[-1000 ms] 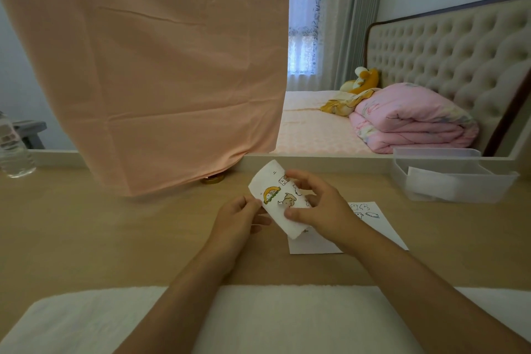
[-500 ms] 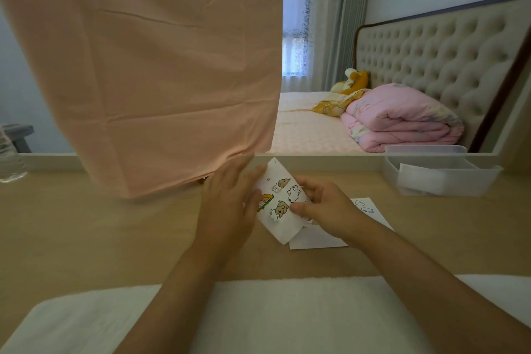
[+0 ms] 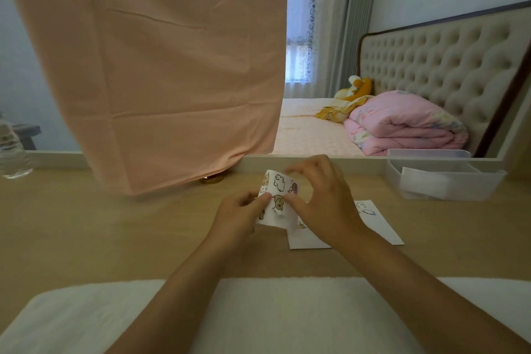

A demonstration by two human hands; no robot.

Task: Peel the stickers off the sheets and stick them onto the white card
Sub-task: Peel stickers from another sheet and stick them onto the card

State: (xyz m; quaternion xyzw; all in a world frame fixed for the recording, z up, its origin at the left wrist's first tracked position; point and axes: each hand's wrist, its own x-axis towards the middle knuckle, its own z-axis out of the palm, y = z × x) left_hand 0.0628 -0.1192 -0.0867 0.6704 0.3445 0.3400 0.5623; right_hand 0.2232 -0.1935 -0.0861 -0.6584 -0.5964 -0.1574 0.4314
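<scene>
Above the middle of the wooden table (image 3: 86, 224), a small sticker sheet (image 3: 277, 195) is held up, bent into a curve, between both hands. It is printed with cartoon figures: a white cloud-like outline near its top and brown animals below. Any lettering is too small to read. The left hand (image 3: 238, 215) pinches the sheet's left edge between thumb and curled fingers. The right hand (image 3: 321, 198) arches over its right side, thumb pressed by a brown sticker and fingers curled round the top edge. Under the right wrist lies the white card (image 3: 382, 227), flat on the table and partly hidden, with a few pale stickers at its far right corner. At far right stands a clear plastic box (image 3: 445, 184) with folded white paper inside. A water bottle (image 3: 11, 149) is cut off by the left edge. A peach cloth (image 3: 161, 66) hangs at far left, half covering a small gold object (image 3: 212, 179) that cannot be made out. A white mat (image 3: 287, 310) lies along the near edge under both forearms.
</scene>
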